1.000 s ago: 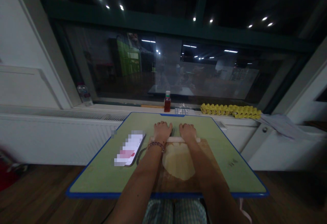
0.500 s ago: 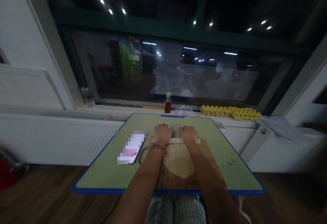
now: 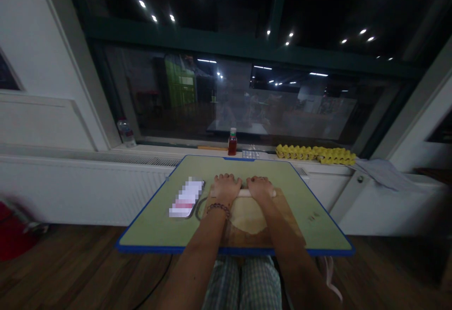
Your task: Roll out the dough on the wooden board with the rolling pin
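Note:
A pale rolling pin (image 3: pixel 244 192) lies crosswise over the far end of a wooden board (image 3: pixel 291 225). My left hand (image 3: pixel 226 187) is over its left part, fingers curled forward across it, with a beaded bracelet on the wrist. Over the right part, my right hand (image 3: pixel 260 186) bears down in the same way, closed around the pin from above. Between my forearms a flat, thin sheet of dough (image 3: pixel 248 216) spreads on the board, its far edge against the pin. My right forearm partly covers the dough's right side.
Left of the board, a phone (image 3: pixel 188 199) with a lit screen rests on the green folding table (image 3: pixel 155 227). Along the windowsill stand a bottle of red liquid (image 3: pixel 232 142), a clear plastic bottle (image 3: pixel 126 133) and yellow egg cartons (image 3: pixel 314 153). Papers (image 3: pixel 384 173) lie at the right.
My hands and the rolling pin stay near the dough's far edge, with only a slight shift. The whole view has tilted a little, and the table's near edge appears higher.

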Demonstrator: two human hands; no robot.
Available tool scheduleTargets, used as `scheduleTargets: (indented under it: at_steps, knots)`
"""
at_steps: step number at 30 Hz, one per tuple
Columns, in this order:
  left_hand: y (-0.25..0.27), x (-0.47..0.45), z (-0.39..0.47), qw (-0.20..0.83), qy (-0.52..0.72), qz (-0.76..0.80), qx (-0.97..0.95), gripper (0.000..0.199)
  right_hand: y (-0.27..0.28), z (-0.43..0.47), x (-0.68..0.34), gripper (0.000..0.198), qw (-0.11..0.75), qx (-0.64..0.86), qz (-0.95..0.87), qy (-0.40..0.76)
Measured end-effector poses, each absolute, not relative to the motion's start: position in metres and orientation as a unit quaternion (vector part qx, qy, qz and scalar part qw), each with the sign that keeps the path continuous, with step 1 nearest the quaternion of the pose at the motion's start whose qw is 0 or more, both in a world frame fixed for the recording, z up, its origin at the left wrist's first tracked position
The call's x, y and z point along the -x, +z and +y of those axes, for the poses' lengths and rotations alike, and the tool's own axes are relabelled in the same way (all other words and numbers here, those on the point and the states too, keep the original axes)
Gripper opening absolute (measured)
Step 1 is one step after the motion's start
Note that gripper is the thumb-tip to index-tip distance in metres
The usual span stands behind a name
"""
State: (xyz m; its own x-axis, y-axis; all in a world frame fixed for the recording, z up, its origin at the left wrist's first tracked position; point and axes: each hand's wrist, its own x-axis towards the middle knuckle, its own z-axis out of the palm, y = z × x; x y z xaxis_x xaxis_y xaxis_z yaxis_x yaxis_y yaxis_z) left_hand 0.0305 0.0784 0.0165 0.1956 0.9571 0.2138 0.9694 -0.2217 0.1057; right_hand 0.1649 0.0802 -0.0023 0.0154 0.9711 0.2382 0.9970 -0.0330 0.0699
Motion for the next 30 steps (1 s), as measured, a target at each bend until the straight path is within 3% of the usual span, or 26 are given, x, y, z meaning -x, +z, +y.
scheduleTargets:
  at_steps: [15, 23, 30]
  knots:
    - [0.003, -0.03, 0.047, 0.054, -0.16, -0.629, 0.759, 0.045, -0.009, 0.05, -0.165, 0.031, 0.061, 0.702, -0.696, -0.139]
    - [-0.003, -0.028, 0.028, 0.066, -0.199, -0.611, 0.763, 0.056, -0.001, 0.014, -0.163, 0.035, 0.11, 0.689, -0.701, -0.148]
    - [0.001, -0.024, 0.005, 0.065, -0.193, -0.604, 0.771, 0.048, -0.001, -0.006, -0.161, 0.039, 0.149, 0.701, -0.685, -0.131]
